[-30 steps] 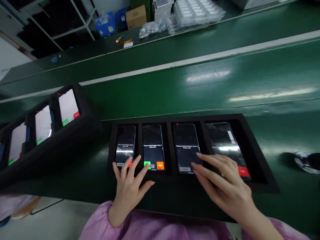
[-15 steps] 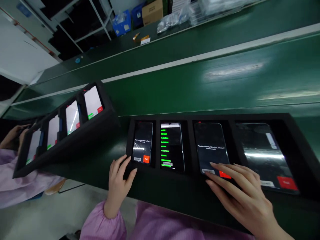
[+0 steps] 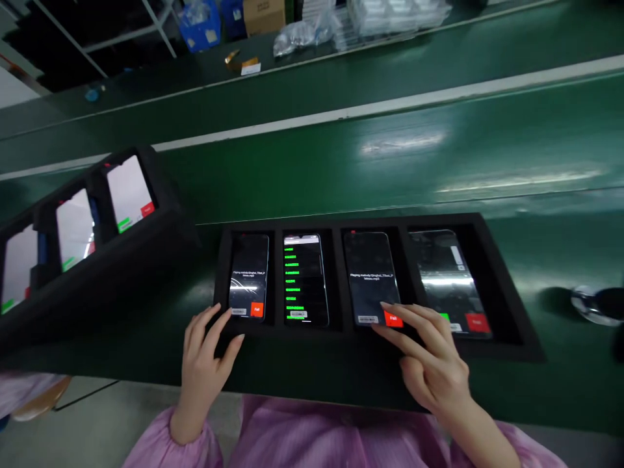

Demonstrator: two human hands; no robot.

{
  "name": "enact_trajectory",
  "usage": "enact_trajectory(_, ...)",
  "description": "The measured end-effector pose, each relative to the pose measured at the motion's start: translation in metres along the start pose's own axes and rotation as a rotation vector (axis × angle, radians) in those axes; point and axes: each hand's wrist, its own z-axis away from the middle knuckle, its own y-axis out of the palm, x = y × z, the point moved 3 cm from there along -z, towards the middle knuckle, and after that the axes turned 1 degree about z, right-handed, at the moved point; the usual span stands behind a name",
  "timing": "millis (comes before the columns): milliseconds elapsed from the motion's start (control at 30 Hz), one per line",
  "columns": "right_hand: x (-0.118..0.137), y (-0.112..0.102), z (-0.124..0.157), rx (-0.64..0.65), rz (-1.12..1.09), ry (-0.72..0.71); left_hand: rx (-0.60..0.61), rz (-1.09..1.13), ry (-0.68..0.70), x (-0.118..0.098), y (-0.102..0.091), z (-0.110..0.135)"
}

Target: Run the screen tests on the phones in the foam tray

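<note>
A black foam tray (image 3: 507, 325) lies on the green belt in front of me with several phones in its slots. My left hand (image 3: 205, 361) rests open on the tray's near left corner, fingertips just below the leftmost phone (image 3: 248, 276), which shows white text and a red button. The second phone (image 3: 305, 279) shows a list of green lines. My right hand (image 3: 426, 361) is open, fingers stretched over the bottom of the third phone (image 3: 371, 276), beside its red button. The fourth phone (image 3: 446, 279) shows glare, a green and a red button.
A second black tray (image 3: 112, 266) with white-screened phones stands tilted at the left. A shiny round object (image 3: 592, 304) sits at the right edge of the belt. Boxes, blue bins and plastic trays line the far bench (image 3: 263, 39). My pink sleeves show below.
My left hand slid off the second phone to the tray's left corner; that phone's screen changed to a green list. My right hand stayed at the third phone's lower edge.
</note>
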Motion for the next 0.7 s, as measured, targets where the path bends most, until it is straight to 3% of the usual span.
enact_trajectory(367,0.003,0.006,-0.001,0.008,0.031,-0.034,0.000,0.005,-0.003,-0.004,0.005,0.003)
enact_trajectory(500,-0.002,-0.008,-0.006,0.005,0.097,-0.032,0.001,0.010,-0.008,-0.004,0.005,0.002)
enact_trajectory(600,-0.029,-0.036,-0.017,-0.066,0.251,0.045,0.007,0.012,-0.006,-0.003,0.004,0.002)
enact_trajectory(667,-0.064,-0.054,-0.029,-0.067,0.369,0.133,0.009,0.014,0.000,-0.001,0.005,0.002)
enact_trajectory(700,-0.086,-0.059,-0.035,0.003,0.409,0.186,0.005,0.015,0.004,-0.001,0.006,0.001)
